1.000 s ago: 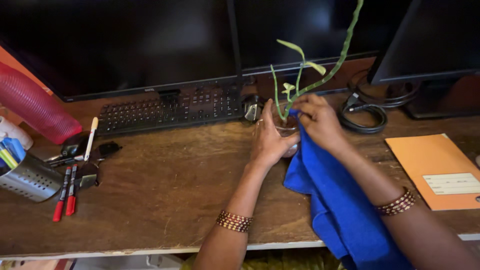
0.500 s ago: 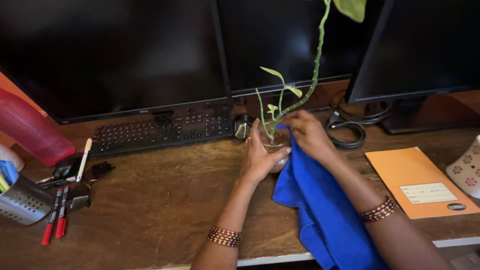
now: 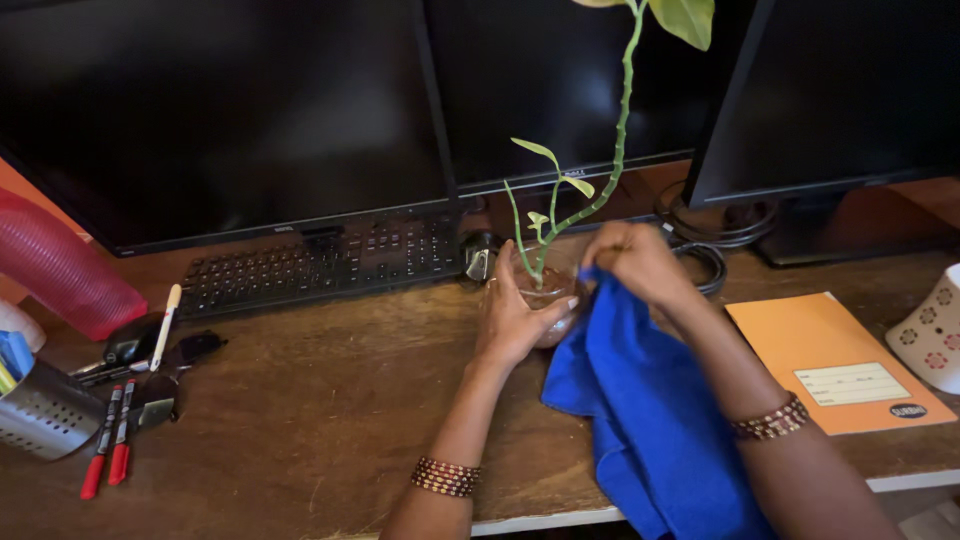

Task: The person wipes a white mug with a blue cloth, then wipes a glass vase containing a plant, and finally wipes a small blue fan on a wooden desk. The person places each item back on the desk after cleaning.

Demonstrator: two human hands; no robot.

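Head view shows the left hand (image 3: 512,322) in a closed grip around the glass jar (image 3: 548,298) on the bench (image 3: 300,420), stem upright, while the right hand (image 3: 636,262), just right of the jar, clutches the blue cloth (image 3: 640,400) against its rim.

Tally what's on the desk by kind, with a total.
Monitors: 3
Keyboard: 1
Plant jar, held by left hand: 1
Blue cloth, in right hand: 1
Orange notebook: 1
Red markers: 2
Metal pen cup: 1
Patterned mug: 1
Total: 11
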